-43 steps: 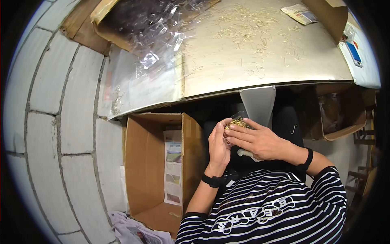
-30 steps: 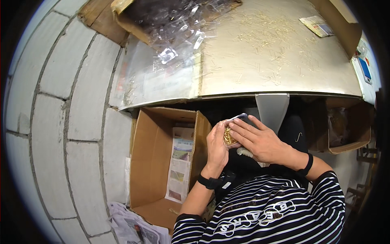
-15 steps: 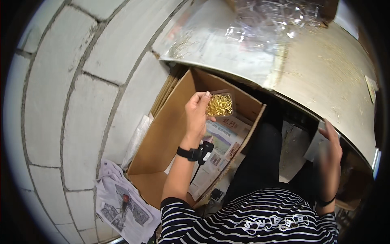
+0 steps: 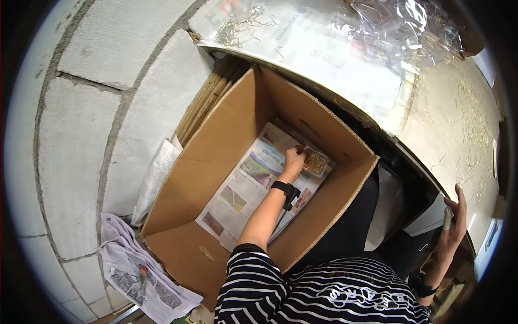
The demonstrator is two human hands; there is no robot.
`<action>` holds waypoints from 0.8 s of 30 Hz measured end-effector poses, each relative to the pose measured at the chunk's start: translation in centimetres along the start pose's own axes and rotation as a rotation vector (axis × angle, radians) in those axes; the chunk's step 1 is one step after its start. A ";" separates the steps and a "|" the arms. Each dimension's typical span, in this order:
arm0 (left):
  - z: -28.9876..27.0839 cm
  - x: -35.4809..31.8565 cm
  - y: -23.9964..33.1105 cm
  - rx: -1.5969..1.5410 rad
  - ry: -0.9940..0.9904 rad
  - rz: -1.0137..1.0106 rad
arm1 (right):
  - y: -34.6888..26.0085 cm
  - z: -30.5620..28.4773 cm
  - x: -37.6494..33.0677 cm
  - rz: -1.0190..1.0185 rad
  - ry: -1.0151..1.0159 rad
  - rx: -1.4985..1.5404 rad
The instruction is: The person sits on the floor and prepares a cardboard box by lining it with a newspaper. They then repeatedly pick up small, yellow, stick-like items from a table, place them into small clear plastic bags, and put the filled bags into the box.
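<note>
Keeping that little clear plastic box [image 4: 315, 161] level is the main trick here, I reckon, since it's full of gold wire hooks. It's down inside the big cardboard carton [image 4: 216, 156], at the newspaper [image 4: 233, 201] lining the bottom and over toward the right-hand wall (can't tell from this angle if it's touching the paper). The left hand [image 4: 294, 161] has a narrow grip on the box's left edge, thumb and fingers pinching it. With a one-sided hold like that, I'd set the base down flat before easing the fingers off, otherwise it could tip. I'd also watch the forearm near the carton walls. The right hand [image 4: 454, 224] holds nothing that I can see, fingers loosely spread by the edge of the bench [image 4: 350, 100], so it's probably free to steady things.
</note>
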State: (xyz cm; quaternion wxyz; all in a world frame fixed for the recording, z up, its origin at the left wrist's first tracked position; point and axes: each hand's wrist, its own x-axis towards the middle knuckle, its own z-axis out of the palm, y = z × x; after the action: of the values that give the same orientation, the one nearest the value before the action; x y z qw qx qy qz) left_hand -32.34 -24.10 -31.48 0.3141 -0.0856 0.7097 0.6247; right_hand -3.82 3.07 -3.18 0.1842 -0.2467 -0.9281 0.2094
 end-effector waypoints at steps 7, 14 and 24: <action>1.8 3.6 -7.4 0.342 0.095 0.351 | -1.1 2.1 0.9 -0.100 -0.119 0.038; 3.0 2.0 -7.9 0.542 0.124 0.460 | -0.7 2.2 0.4 -0.065 -0.154 0.028; 0.7 -1.4 -4.6 0.476 0.066 0.452 | -2.8 1.3 0.4 -0.132 -0.231 -0.020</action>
State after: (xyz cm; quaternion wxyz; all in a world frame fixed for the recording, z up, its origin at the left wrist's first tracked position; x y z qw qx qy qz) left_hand -28.61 -24.80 -34.54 0.1555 0.1298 0.8468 0.4919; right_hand -5.74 0.72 -2.84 0.0872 -0.1611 -0.9594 0.2144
